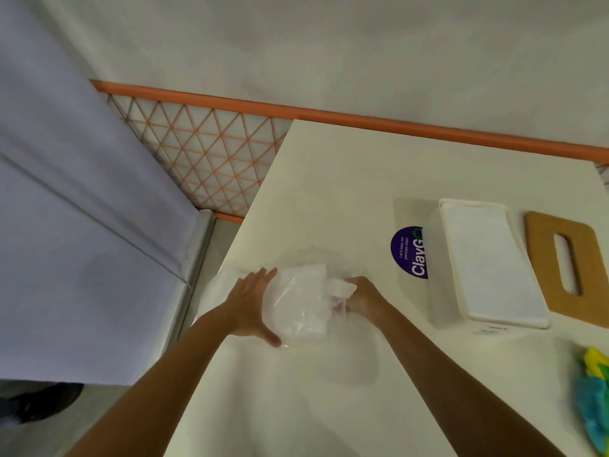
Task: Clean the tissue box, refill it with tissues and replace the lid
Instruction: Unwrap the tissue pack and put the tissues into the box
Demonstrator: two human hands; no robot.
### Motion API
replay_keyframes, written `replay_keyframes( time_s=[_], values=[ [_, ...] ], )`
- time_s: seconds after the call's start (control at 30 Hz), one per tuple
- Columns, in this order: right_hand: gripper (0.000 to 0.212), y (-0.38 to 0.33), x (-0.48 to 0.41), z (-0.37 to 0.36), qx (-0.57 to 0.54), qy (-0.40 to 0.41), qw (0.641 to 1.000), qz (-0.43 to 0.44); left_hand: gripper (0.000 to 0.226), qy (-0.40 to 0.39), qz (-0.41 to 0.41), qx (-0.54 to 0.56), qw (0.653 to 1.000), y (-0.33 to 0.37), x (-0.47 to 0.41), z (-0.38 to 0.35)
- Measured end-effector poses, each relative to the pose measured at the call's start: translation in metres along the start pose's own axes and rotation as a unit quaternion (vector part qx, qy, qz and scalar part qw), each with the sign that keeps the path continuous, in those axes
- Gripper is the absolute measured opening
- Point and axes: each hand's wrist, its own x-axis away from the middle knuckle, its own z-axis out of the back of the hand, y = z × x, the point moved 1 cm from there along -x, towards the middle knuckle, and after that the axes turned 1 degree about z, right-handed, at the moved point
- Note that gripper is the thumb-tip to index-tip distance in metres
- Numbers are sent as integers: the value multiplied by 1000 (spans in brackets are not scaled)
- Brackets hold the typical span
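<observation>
1. Head view: the plastic tissue pack (298, 308) lies on the table (329, 390), near its left edge, between both hands. The left hand (252, 301) is spread flat against the pack's left side, fingers straight and thumb underneath.
2. The right hand (361, 296) has its fingers curled round the crumpled white right end of the pack. Whether that is tissue or wrapper, I cannot tell.
3. The step looks like drawing the tissues out of the wrapper. The flat left hand should brace the pack while the right pulls steadily sideways, so the stack comes out square rather than bunched.
4. Thin film may slip or tear, so take the whole stack's end, not a few sheets.
5. The white tissue box (438, 282) stands open, well to the right beside a purple sticker (408, 255). Its inside shows flat white, and I cannot tell whether that is tissues or its floor.
6. The brown slotted lid (542, 258) lies just right of the box, and a coloured cloth (594, 394) sits at the table's right edge. Carry the stack level across to the box.
</observation>
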Motion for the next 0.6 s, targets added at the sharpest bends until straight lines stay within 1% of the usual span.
replay_keyframes(
  time_s=[0.03, 0.07, 0.1, 0.17, 0.2, 0.23, 0.27, 0.3, 0.37, 0.43, 0.5, 0.6],
  values=[
    [15, -1, -2, -2, -15, -9, 1000, -8, 136, 9, -6, -31, 999, -2, -2, -5],
    [10, -2, -3, -4, -37, -9, 999, -26, 135, 22, -10, -54, 998, -2, -3, -9],
    [18, -3, -2, -4, 11, -5, 1000, -14, 135, 33, -8, -65, 997, -2, -3, -10],
    [17, -3, 4, -7, 46, -17, 999, 16, 134, 49, -1, -74, 996, 1, -4, -10],
    [24, -4, 8, -10, 31, -8, 999, 32, 134, 56, -1, -78, 995, 2, -3, -9],
    [32, -2, 11, -14, 10, 3, 998, 66, 133, 64, -2, -80, 995, 3, -3, -8],
    [35, -3, 15, -19, 8, 30, 994, 100, 131, 73, -5, -81, 994, 4, -3, -7],
    [33, -5, 19, -22, 4, 46, 993, 107, 130, 81, -8, -79, 994, 5, -3, -7],
    [29, -7, 21, -25, 7, 56, 995, 85, 127, 93, -15, -80, 992, 6, -3, -7],
    [32, -11, 21, -27, 42, 36, 997, 55, 125, 106, -20, -91, 990, 7, -1, -6],
    [33, -11, 20, -29, 56, 43, 996, 46, 122, 116, -25, -95, 988, 8, 0, -6],
    [27, -16, 20, -30, 96, 42, 993, 45, 121, 121, -28, -94, 988, 7, 0, -8]
  ],
)
